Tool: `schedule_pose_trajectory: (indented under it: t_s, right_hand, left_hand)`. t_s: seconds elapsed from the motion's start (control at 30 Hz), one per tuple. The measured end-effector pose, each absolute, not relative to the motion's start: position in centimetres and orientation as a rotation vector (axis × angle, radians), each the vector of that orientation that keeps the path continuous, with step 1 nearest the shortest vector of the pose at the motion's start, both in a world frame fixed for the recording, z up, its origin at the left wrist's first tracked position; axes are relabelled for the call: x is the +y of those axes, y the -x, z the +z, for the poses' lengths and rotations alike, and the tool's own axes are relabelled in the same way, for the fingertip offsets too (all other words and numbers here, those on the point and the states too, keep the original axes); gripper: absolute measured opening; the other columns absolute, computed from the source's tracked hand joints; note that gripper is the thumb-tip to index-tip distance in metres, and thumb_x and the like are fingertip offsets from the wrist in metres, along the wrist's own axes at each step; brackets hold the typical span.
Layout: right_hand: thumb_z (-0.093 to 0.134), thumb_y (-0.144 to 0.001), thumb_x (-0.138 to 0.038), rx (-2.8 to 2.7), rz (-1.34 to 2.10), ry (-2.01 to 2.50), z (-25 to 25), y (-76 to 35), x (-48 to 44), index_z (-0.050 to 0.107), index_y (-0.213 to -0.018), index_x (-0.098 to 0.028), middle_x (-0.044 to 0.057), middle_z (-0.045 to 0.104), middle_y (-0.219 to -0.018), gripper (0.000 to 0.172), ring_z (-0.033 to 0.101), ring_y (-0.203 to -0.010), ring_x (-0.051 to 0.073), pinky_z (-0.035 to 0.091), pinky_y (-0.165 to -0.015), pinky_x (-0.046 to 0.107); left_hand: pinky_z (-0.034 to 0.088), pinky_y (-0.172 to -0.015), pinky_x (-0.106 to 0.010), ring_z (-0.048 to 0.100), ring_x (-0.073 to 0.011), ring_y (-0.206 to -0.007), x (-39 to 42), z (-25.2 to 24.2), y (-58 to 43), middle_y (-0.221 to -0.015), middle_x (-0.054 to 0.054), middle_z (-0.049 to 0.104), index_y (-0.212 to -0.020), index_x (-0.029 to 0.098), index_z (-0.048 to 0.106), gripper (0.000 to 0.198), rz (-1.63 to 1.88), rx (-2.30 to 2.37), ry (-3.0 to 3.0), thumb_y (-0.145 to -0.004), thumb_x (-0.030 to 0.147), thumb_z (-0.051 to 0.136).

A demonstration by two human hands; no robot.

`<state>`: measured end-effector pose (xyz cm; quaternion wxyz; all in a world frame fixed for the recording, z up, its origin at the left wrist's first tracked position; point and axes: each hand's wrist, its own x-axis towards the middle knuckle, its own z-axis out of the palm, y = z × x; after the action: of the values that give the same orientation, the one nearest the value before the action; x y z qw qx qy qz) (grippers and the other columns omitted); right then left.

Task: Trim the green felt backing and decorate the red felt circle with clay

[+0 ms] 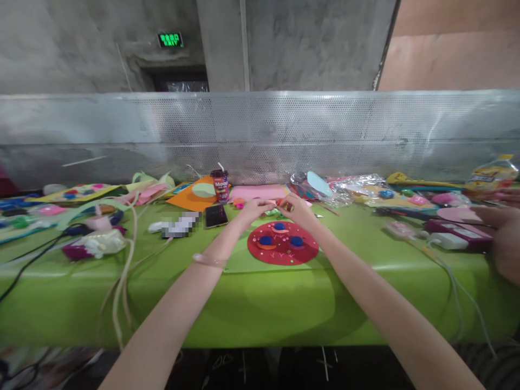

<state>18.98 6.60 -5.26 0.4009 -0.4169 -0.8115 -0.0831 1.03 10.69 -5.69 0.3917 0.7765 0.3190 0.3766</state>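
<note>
Just beyond a red paper disc (284,255) on a light green sheet, my left hand (257,210) and my right hand (295,210) come close together. The disc bears blue lumps, orange curved strips and small white dots. Both hands have their fingers drawn together around small bits, red and green in colour, too small to make out. Small green pieces (271,213) lie under the fingers. Orange and pink lumps (238,203) sit just left of my left hand.
A dark cup (220,187) with a straw and a black phone (215,215) stand left of my hands. Cables (129,260) trail over the table's left side. At right are a purple box (459,234), a bottle (492,172) and another person's hand (506,238).
</note>
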Motion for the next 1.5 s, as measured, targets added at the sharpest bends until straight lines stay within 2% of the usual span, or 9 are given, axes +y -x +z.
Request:
schedule_pose_trajectory:
  t_s: [0.57,0.83,1.23,1.5]
  right_hand:
    - [0.053,-0.089,-0.03,-2.117,-0.242,1.161,-4.9,-18.7,6.2,0.057,-0.095,-0.014,0.004,0.059,-0.095,0.018,0.058,-0.079,0.014,0.051,-0.07,0.033]
    - [0.052,-0.089,-0.03,-2.126,-0.265,1.453,-4.1,-21.5,6.0,0.057,-0.1,-0.014,0.005,0.058,-0.102,0.02,0.058,-0.087,0.017,0.05,-0.076,0.037]
    - [0.052,-0.089,-0.031,-2.496,0.158,1.727,-3.9,-23.0,5.8,0.058,-0.098,-0.015,0.004,0.06,-0.097,0.019,0.059,-0.08,0.015,0.051,-0.071,0.032]
    - [0.051,-0.09,-0.03,-2.533,0.263,1.722,-3.7,-23.1,5.6,0.059,-0.099,-0.016,0.005,0.06,-0.101,0.019,0.059,-0.085,0.016,0.05,-0.075,0.034]
  left_hand:
    - [0.05,-0.076,-0.037,0.058,-0.0179,-0.089,10.7,-5.9,-1.0,-0.104,-0.008,0.057,-0.107,0.013,0.054,0.028,0.905,0.828,-2.034,-0.088,0.033,0.051]
    - [0.05,-0.074,-0.036,0.058,-0.0171,-0.086,11.4,-6.2,-0.8,-0.102,-0.007,0.058,-0.106,0.012,0.054,0.027,0.902,0.971,-2.115,-0.088,0.032,0.051]
    - [0.051,-0.072,-0.035,0.059,-0.0165,-0.084,11.2,-6.1,-0.7,-0.1,-0.006,0.058,-0.104,0.012,0.055,0.025,0.898,1.056,-2.224,-0.088,0.031,0.052]
    - [0.051,-0.072,-0.035,0.059,-0.0164,-0.084,10.9,-5.8,-0.7,-0.1,-0.006,0.058,-0.104,0.012,0.055,0.025,0.905,1.119,-2.241,-0.088,0.031,0.051]
